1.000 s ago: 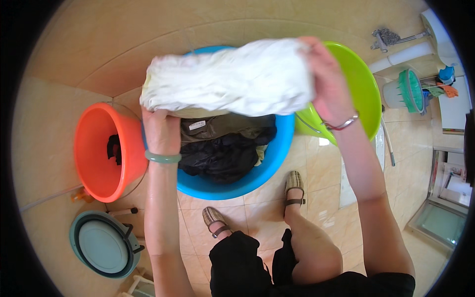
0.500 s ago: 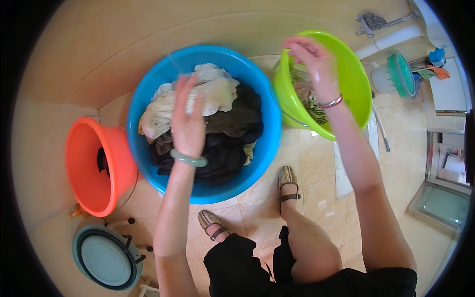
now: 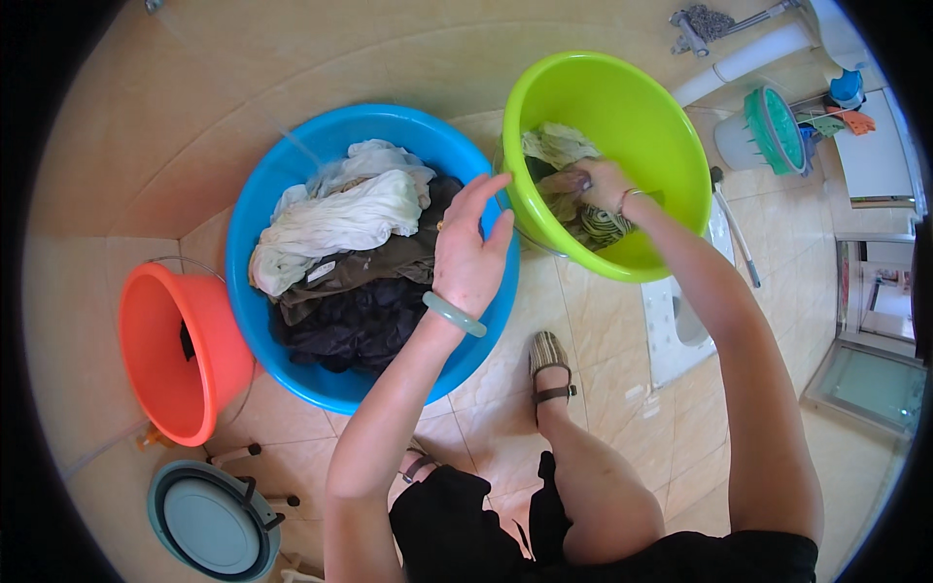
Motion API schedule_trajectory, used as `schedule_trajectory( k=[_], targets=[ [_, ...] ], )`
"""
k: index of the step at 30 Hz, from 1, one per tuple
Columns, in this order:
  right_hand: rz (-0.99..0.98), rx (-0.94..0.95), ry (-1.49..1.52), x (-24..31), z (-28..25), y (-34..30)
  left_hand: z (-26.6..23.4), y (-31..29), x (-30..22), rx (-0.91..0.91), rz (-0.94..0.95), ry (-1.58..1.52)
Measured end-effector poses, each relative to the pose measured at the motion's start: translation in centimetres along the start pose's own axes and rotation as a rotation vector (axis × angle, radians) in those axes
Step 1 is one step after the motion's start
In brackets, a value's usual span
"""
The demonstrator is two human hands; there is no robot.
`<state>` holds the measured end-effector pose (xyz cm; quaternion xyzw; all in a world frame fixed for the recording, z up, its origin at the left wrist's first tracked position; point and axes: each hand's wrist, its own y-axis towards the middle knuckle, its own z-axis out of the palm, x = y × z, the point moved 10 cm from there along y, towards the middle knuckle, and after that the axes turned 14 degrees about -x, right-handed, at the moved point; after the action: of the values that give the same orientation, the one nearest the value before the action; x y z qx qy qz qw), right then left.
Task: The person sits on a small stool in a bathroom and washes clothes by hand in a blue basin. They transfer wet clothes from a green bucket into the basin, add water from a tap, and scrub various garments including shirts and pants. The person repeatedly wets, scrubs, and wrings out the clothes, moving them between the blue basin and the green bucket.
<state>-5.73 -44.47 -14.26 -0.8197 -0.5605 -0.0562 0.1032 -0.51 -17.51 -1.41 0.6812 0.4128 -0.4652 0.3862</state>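
Note:
My right hand [image 3: 604,185] reaches into the lime-green bucket [image 3: 685,126], its fingers closed on a brownish-pink piece of clothing [image 3: 562,187]. Around that piece lie a whitish garment [image 3: 564,144] and a striped black-and-pale one [image 3: 604,226]. With fingers apart and nothing in them, my left hand [image 3: 472,248] hovers over the right edge of the blue basin [image 3: 255,194], its fingertips close to the bucket's rim. Heaped in the basin are white clothes [image 3: 350,219], an olive-brown garment [image 3: 374,267] and black clothes [image 3: 340,325].
To the left an orange bucket [image 3: 228,330] lies tilted with something dark inside. Below it leans a folded grey basin [image 3: 209,525]. A squat toilet [image 3: 671,350] is set into the tiled floor on the right, near a small bin [image 3: 739,144] with a green liner.
My right hand has gone down from above the green bucket into its clothes and closed on one. My left hand has swung right, away from the white clothes. The view has shifted slightly.

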Motion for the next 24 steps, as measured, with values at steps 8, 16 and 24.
schedule_trajectory(
  k=[8,16,24],
  targets=[
    [0.114,-0.427,0.854,1.7,-18.8,-5.0,-0.8,1.3,-0.2,-0.014,-0.131,-0.263],
    [-0.398,-0.595,1.13,13.3,-33.8,-9.3,-1.8,2.7,-2.2,0.003,-0.537,-0.916],
    [0.054,-0.275,1.254,25.7,-20.8,-3.0,-14.7,3.1,0.8,-0.117,-0.384,-0.971]
  ],
)
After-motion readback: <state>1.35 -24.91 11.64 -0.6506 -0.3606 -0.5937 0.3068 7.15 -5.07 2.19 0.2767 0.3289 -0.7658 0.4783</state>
